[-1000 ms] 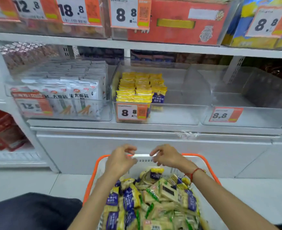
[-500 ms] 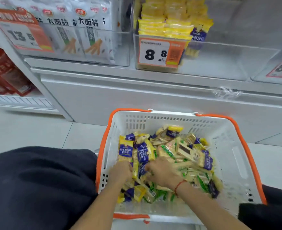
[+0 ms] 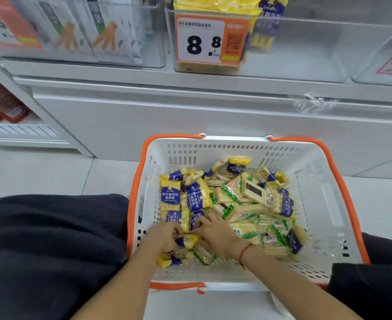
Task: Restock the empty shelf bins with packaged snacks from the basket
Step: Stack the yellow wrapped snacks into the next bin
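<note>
Basket (image 3: 324,172), white, orange-rimmed, on the floor: loose heap of snack packets (image 3: 248,199), yellow-and-blue mixed with green-printed, spreading away from the fingers. Left hand (image 3: 165,236) and right hand (image 3: 218,234), fingers curled into the near-left heap around a yellow packet (image 3: 189,240) between them. Risk: slippery wrappers spilling from an overfull handful, or green-printed packets gathered with yellow.

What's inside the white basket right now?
The basket holds loose yellow-and-blue snack packs and green-printed cracker packs. Both hands, left and right, dig in, covering packs beneath; the basket floor is mostly hidden.
</note>
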